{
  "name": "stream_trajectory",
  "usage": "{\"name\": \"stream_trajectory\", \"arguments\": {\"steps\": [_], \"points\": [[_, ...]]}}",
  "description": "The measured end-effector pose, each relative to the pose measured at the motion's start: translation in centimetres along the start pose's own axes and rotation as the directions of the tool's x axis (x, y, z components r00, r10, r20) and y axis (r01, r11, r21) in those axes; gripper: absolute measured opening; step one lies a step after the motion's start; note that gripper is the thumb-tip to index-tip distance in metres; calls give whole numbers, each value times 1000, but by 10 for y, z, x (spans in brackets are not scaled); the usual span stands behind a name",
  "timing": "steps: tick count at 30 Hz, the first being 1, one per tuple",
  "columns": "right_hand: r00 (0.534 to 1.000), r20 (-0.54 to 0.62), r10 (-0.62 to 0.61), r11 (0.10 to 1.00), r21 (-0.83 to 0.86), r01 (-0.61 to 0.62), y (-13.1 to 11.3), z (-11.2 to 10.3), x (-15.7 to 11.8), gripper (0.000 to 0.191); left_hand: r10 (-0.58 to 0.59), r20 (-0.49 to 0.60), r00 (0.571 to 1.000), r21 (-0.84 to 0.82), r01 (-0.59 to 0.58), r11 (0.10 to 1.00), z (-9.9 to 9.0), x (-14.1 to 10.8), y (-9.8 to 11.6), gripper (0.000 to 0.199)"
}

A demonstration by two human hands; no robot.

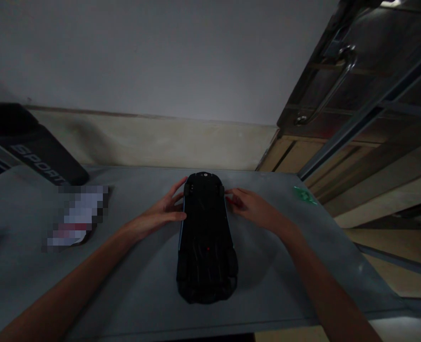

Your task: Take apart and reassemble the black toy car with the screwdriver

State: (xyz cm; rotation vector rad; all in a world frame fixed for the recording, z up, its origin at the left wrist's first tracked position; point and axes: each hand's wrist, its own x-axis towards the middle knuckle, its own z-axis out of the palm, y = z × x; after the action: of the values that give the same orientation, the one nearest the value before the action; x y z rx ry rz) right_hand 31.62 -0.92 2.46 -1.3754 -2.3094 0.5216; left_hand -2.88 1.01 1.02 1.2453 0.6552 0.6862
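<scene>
A black toy car (206,223) lies upside down on the grey table, its underside and wheels facing up. Thin blue edges of its body show along the sides. My left hand (162,209) grips the car's left side, thumb and index finger apart and touching it near the far wheel. On the opposite side my right hand (248,204) is closed, fingertips beside the far right wheel. A small red bit shows at those fingers, too hidden to name. A tiny red spot shows on the car's underside.
A dark bottle-shaped thing (43,152) marked SPORT leans at the left. Near it lies a blurred-out phone-shaped object (80,213). A green crinkled wrapper (305,195) rests near the table's right edge. A pale wall (160,71) stands behind the table; a metal frame (356,128) is at right.
</scene>
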Motion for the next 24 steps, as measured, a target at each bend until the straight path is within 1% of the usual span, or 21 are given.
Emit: {"name": "stream_trajectory", "arguments": {"steps": [2,4,6,7,9,11,13,15,18,21,24], "points": [[999,-43,29,999,45,-27,0,-8,-1,42,-1,16,1000,6,1,1000,-3,1,-3,125],[994,-99,46,993,116,-34,-4,-16,-1,36,3,22,1000,8,-3,1000,-6,2,-6,125],[981,-187,44,980,199,-6,-12,-20,0,29,3,19,1000,9,-4,1000,-6,1,-8,124],[967,-251,37,970,241,25,-17,-21,0,27,3,17,1000,10,-3,1000,-6,1,-8,124],[916,-400,16,947,299,114,-29,-19,2,27,3,13,1000,16,-4,1000,-5,0,-7,123],[847,-531,-23,925,310,219,-39,-14,2,28,6,13,1000,38,-6,999,-3,-1,-5,122],[794,-602,-78,914,274,298,-48,-9,2,29,5,12,1000,61,-6,998,-2,-1,-3,123],[765,-629,-138,914,218,344,-54,-5,0,31,1,13,1000,67,-2,998,-2,0,-2,124],[740,-634,-223,908,141,395,-59,-3,-1,34,9,7,1000,52,-10,999,-3,1,-3,125],[723,-626,-291,895,88,437,-61,-2,-2,36,19,-2,1000,40,-19,999,-5,2,-8,127],[720,-617,-318,892,62,447,-61,-2,-3,38,-6,-15,1000,20,6,1000,-8,3,-12,129]]}}
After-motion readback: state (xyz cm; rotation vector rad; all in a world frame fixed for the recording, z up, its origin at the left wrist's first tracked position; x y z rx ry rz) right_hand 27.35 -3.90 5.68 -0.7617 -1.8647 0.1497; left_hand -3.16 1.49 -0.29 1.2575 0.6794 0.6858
